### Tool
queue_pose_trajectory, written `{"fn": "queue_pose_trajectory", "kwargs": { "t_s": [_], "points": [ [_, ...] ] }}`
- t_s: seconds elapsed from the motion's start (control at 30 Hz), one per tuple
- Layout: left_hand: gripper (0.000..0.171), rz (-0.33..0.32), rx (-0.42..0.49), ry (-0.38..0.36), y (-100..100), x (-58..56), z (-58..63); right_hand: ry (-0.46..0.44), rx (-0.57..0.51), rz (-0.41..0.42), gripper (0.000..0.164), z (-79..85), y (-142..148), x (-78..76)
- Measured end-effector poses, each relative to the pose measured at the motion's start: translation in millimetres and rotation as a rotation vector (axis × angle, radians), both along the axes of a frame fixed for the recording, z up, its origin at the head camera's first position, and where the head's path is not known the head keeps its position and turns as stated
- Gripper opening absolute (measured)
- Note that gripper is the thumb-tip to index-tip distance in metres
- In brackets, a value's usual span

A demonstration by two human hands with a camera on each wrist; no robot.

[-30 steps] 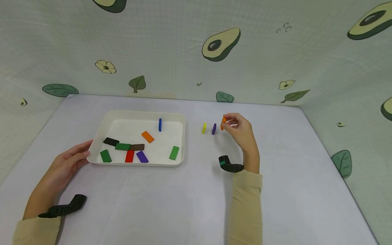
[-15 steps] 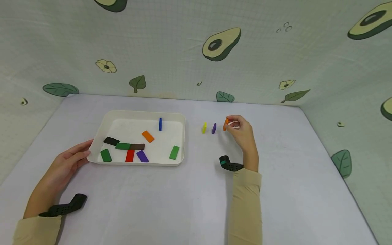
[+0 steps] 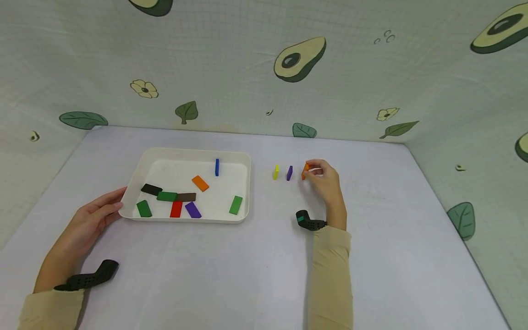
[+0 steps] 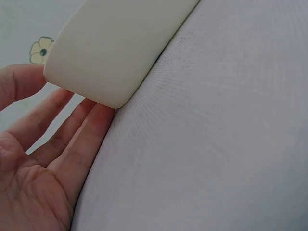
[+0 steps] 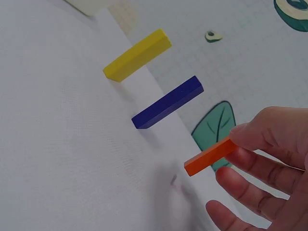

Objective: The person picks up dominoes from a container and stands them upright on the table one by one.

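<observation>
My right hand [image 3: 325, 182] pinches an orange domino [image 5: 210, 157] upright between thumb and fingertips, its lower end close over the white table. To its left stand a purple domino [image 3: 289, 173] and a yellow domino [image 3: 276, 172], upright and apart in a row. My left hand [image 3: 92, 219] rests with fairly straight fingers against the left end of a white tray [image 4: 98, 57], at its near corner. Inside the tray, a blue domino [image 3: 217, 167] stands on end. Others lie flat, among them an orange one, a red domino [image 3: 176, 209] and a green domino [image 3: 236, 205].
A black domino [image 3: 151, 189], a brown domino [image 3: 186, 197] and a violet domino [image 3: 193, 210] also lie in the tray. Behind the table [image 3: 231, 266] hangs a cloth [image 3: 231, 91] printed with avocados. Each wrist wears a black camera mount [image 3: 309, 221].
My right hand has shifted slightly right and lowered the orange domino toward the table, widening its gap from the purple one. The left hand and tray have kept their places.
</observation>
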State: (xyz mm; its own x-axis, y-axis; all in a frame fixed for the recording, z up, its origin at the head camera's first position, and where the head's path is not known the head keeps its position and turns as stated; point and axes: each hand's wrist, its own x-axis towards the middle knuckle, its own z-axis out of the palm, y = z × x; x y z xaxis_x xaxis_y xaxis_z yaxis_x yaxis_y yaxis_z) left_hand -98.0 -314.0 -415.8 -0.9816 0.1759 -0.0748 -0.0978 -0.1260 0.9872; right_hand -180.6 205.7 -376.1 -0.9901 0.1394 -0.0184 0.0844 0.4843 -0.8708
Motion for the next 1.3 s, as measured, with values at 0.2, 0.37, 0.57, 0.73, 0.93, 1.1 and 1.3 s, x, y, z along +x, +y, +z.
{"fn": "queue_pose_trajectory", "kwargs": {
  "t_s": [0.2, 0.37, 0.57, 0.73, 0.93, 1.1, 1.3],
  "points": [
    [0.040, 0.004, 0.012, -0.008, 0.6, -0.4, 0.7, -0.037, 0.020, -0.021, 0.031, -4.8, -1.6, -2.7],
    [0.039, -0.025, 0.067, -0.005, 0.5, -0.6, 1.3, -0.043, 0.045, -0.029, 0.031, -6.5, -2.7, -3.6],
    [0.039, -0.028, 0.078, -0.009, 0.5, -1.0, 1.1, -0.059, 0.045, -0.028, 0.031, -7.2, -1.9, -2.9],
    [0.039, -0.024, 0.078, -0.013, 0.5, -1.1, 1.1, -0.068, 0.043, -0.021, 0.031, -6.2, 0.4, -1.1],
    [0.039, -0.026, 0.081, -0.009, 0.7, -1.3, 1.0, -0.072, 0.028, -0.011, 0.031, -5.5, 1.2, -1.2],
    [0.039, -0.024, 0.077, -0.008, 0.8, -1.4, 0.4, -0.074, 0.029, -0.011, 0.031, -5.9, 0.8, -1.2],
    [0.039, -0.024, 0.072, -0.006, 1.4, -1.3, 0.3, -0.078, 0.036, -0.008, 0.031, -6.4, 0.4, -2.0]
  ]
}}
